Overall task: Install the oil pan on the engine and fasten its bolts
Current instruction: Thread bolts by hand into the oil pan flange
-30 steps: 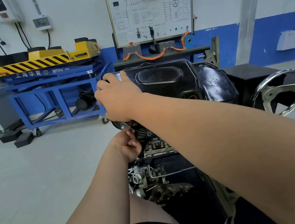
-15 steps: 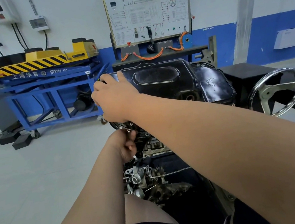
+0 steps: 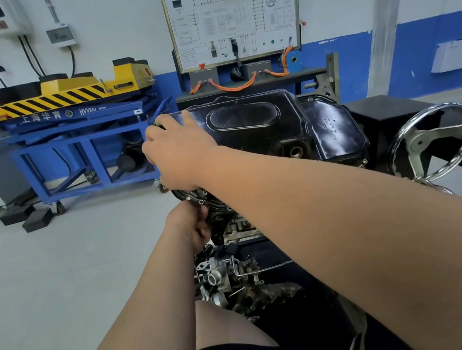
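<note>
The black oil pan [image 3: 248,132] lies on top of the upturned engine [image 3: 236,278] in the middle of the view. My right hand [image 3: 178,158] reaches across and grips the pan's left end, thumb on top and fingers curled over the edge. A speck of green shows at its fingertips; what it is I cannot tell. Just below, my left hand [image 3: 189,226] is at the pan's flange, its fingers curled round a small bolt [image 3: 200,204]. The fingertips are mostly hidden against the engine.
A chrome hand wheel [image 3: 429,141] of the engine stand juts out at the right. A blue cart [image 3: 74,141] with a yellow striped lift stands at the left. A wiring training board [image 3: 231,17] stands behind the engine. Grey floor lies to the left.
My left hand has crept slightly up against the flange. My right hand keeps its hold on the pan's left end.
</note>
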`<state>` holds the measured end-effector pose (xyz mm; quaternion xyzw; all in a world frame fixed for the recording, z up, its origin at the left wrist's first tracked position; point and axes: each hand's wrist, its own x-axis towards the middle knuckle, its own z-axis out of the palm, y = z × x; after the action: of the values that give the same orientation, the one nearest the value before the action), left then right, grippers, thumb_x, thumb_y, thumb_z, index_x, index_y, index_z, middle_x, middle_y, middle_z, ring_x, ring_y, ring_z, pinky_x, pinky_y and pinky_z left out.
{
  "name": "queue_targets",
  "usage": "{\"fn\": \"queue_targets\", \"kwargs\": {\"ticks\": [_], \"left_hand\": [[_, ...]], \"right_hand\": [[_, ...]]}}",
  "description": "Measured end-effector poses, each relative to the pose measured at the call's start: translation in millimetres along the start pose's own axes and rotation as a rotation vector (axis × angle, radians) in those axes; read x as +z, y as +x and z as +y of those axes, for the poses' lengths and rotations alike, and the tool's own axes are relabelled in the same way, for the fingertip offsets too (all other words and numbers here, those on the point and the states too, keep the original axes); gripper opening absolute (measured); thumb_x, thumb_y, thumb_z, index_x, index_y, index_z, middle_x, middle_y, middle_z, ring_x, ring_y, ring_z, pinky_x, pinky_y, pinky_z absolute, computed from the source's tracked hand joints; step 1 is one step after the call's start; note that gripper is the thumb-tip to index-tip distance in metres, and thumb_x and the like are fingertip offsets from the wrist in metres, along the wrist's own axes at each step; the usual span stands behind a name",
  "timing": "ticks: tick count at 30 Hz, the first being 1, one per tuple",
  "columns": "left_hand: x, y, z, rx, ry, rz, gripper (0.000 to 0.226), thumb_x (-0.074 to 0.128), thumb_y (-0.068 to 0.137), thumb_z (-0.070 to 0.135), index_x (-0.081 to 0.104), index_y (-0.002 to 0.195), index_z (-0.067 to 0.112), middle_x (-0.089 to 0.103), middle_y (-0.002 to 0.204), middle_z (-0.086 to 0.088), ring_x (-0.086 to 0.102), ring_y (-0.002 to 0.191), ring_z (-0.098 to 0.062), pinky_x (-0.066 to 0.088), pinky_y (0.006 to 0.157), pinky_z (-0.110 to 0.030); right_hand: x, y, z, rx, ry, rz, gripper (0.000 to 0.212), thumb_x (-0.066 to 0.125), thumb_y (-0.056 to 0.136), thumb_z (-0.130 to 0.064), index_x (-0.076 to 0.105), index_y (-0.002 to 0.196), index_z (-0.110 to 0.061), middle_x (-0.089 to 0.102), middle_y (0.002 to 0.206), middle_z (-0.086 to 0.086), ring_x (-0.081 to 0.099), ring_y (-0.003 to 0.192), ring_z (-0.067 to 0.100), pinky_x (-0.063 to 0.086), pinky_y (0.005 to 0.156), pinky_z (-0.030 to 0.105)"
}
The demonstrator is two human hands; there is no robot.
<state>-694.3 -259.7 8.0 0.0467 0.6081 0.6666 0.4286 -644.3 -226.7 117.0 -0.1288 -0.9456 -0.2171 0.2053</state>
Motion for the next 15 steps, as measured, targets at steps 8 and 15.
{"fn": "queue_targets", "kwargs": {"ticks": [8,15], "left_hand": [[8.8,-12.2,-36.3,0.1,-0.23,-0.086,0.028,0.032,0.098,0.023,0.047,0.074,0.019,0.036,0.06,0.005,0.021,0.033,-0.007,0.015,0.035,-0.012],[32.7,-35.9,-73.6,-0.037,-0.308,-0.173,0.03,0.03,0.098,0.01,0.056,0.082,0.009,0.048,0.065,-0.001,0.038,0.05,-0.008,0.038,0.039,-0.014]], "right_hand": [[-15.2,-33.8,7.0,0.009,0.588,0.397,0.011,0.054,0.088,-0.014,0.064,0.093,-0.011,0.06,0.098,0.001,0.049,0.094,0.021,0.039,0.089,0.036],[14.6,-173.0,29.6,0.392,0.719,0.514,0.008,0.058,0.083,-0.014,0.063,0.09,-0.015,0.061,0.089,-0.005,0.054,0.084,0.015,0.046,0.078,0.034]]}}
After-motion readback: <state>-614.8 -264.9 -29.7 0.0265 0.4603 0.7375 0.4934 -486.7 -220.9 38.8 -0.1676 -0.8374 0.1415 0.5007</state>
